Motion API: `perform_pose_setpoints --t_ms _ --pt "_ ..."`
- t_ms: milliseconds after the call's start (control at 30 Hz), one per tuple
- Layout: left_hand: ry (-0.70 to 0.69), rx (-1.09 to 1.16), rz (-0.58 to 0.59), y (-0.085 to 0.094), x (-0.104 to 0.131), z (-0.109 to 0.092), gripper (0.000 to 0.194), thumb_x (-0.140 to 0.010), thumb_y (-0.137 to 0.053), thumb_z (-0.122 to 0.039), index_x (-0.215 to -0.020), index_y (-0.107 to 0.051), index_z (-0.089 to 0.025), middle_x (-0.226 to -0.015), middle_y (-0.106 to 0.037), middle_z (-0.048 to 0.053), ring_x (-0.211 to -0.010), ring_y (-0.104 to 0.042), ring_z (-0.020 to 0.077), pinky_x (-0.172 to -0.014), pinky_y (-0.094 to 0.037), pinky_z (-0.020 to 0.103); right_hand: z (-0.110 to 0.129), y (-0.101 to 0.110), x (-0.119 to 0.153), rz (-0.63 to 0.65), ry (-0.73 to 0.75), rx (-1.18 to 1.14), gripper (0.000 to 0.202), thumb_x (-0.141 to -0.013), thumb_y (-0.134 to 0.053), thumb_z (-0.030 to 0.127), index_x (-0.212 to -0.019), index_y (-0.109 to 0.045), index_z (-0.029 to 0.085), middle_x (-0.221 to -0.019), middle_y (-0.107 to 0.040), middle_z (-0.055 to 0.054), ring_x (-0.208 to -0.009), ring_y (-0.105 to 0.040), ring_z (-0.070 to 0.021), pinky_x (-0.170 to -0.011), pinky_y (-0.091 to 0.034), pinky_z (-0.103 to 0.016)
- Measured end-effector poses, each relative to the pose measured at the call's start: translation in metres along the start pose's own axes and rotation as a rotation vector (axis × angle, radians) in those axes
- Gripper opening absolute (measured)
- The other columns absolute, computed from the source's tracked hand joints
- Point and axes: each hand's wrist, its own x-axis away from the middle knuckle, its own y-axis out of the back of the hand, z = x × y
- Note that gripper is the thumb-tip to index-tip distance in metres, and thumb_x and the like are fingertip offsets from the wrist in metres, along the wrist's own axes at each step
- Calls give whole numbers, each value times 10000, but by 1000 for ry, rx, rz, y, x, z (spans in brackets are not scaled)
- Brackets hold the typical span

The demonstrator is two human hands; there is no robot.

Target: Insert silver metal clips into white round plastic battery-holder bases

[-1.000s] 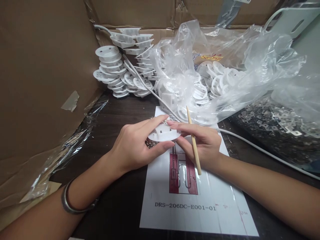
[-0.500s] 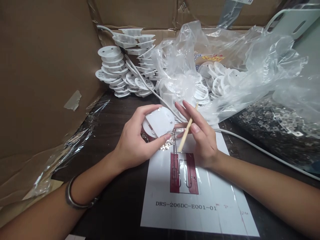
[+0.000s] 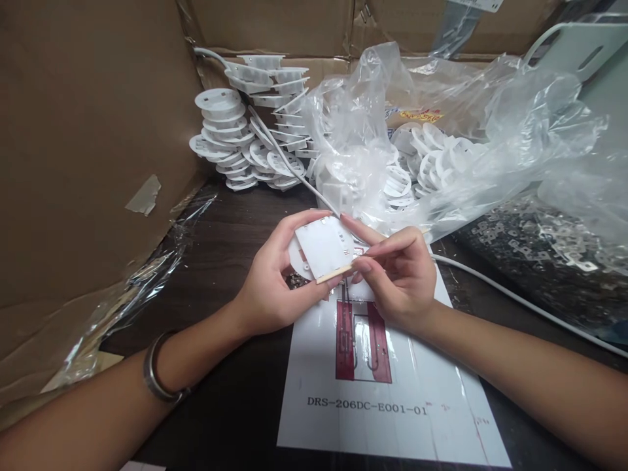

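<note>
My left hand (image 3: 271, 278) grips a round white plastic part (image 3: 321, 247) by its edge, thumb below and fingers above. A raised square block stands on the part's face, with small metal bits along its edges. In my right hand (image 3: 400, 278) a thin wooden stick (image 3: 335, 272) is pinched between thumb and fingers. The stick's tip lies along the lower edge of the white part, near my left thumb. My right index finger reaches the part's upper right edge. Small metal pieces (image 3: 295, 281) lie beneath the part, mostly hidden by my left hand.
A printed sheet (image 3: 353, 425) with a red-and-white diagram lies below my hands. Stacked white round parts (image 3: 220, 124) stand at the back left. A clear plastic bag (image 3: 373, 98) holds more. Metal clips (image 3: 540, 229) heap at the right. A white cable (image 3: 490, 271) crosses the table; cardboard (image 3: 98, 118) walls it.
My right hand has turned and brought the stick from upright, apart from the part, down against its lower edge. The white part has tilted and shifted slightly right with my left hand.
</note>
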Motion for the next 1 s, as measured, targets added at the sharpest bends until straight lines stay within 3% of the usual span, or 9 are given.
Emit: perform_pose_setpoints --t_ms 67,167,233,400,700,833,1000 --pt "-4 22 1 0 -1 1 620 -736 -731 -221 -1285 -443 -244 -1224 -586 104 -1031 -648 261 -736 -608 313 0 -1 -1 1 23 -13 165 -893 -583 173 -902 -424 218 -1227 -625 -79 -664 -697 -110 -510 -556 -209" --pt "-40 19 -15 -1 -1 3 659 -699 -772 -240 -1277 -455 -246 -1239 -576 98 -1057 -633 256 -795 -599 322 0 -1 -2 -12 74 3 161 -890 -584 156 -898 -437 222 -1137 -669 -59 -1011 -673 -200 -610 -587 -233" --pt "-65 -3 -38 -2 -1 3 693 -661 -806 -269 -1267 -471 -244 -1238 -574 96 -1061 -626 253 -821 -591 328 0 -1 -2 -19 101 32 164 -881 -594 151 -899 -447 223 -1129 -671 -62 -1131 -610 -228 -616 -589 -239" --pt "-145 -103 -101 -3 3 4 657 -675 -798 -283 -1255 -495 -231 -1269 -552 102 -1099 -596 248 -865 -570 336 -2 0 -1 8 141 24 188 -873 -601 130 -938 -450 221 -1212 -634 -91 -1068 -646 -217 -576 -582 -226" --pt "-420 -191 -88 1 -1 10 720 -665 -811 -206 -1300 -472 -213 -1267 -546 86 -1138 -562 235 -935 -534 337 -4 1 -3 49 201 -45 244 -851 -592 52 -984 -464 212 -1270 -593 -105 -1201 -548 -252 -788 -616 -331" --pt "-437 -219 -85 2 -2 11 741 -651 -822 -194 -1304 -473 -207 -1260 -549 83 -1123 -571 222 -945 -525 319 -4 0 -3 49 201 -74 257 -847 -594 35 -986 -468 209 -1282 -583 -100 -1220 -530 -249 -951 -558 -423" --pt "-441 -267 -103 2 -2 8 716 -657 -820 -204 -1290 -485 -210 -1246 -565 76 -1121 -577 217 -932 -532 305 -3 0 -4 37 209 -45 237 -852 -601 53 -969 -464 208 -1248 -608 -106 -1198 -553 -237 -917 -574 -392"
